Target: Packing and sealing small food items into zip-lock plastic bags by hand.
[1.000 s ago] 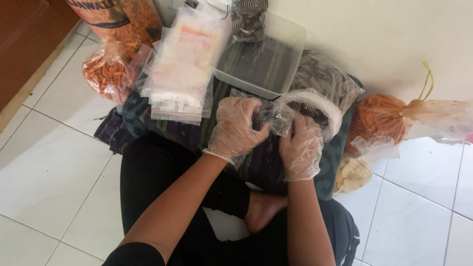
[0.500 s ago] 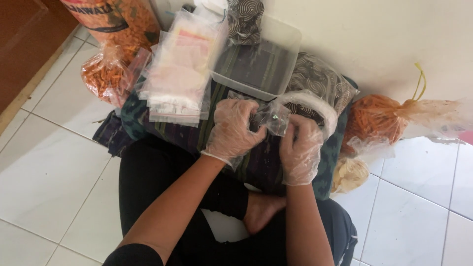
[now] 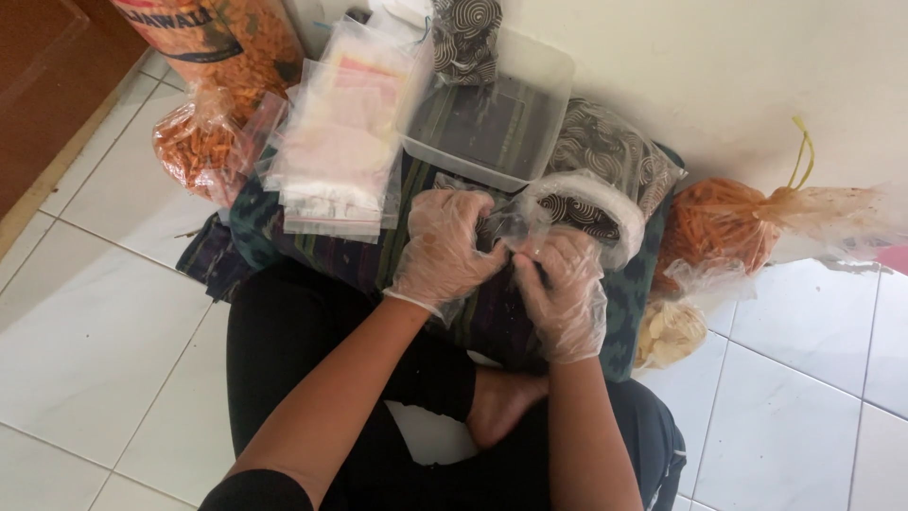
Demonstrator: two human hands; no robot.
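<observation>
A person sits cross-legged on a white tiled floor (image 3: 104, 331), both hands in thin clear gloves. The left hand (image 3: 445, 248) and right hand (image 3: 563, 289) meet over a small clear plastic bag (image 3: 518, 225), fingers curled and pinching its crumpled film between them above a dark patterned cloth (image 3: 378, 255) spread across the lap. Just beyond the hands, an open bag of black-and-white swirl snacks (image 3: 596, 180) has its rim rolled back, crowding the right hand from behind. A clear plastic tub (image 3: 492, 118) stands behind the left hand, with a loose stack of empty zip bags (image 3: 340, 142) beside it on the left. Bags of orange stick snacks (image 3: 724, 227) lie to the right near the wall, another (image 3: 194, 147) to the far left. A small bag of pale chips (image 3: 670, 331) rests by the right knee.
</observation>
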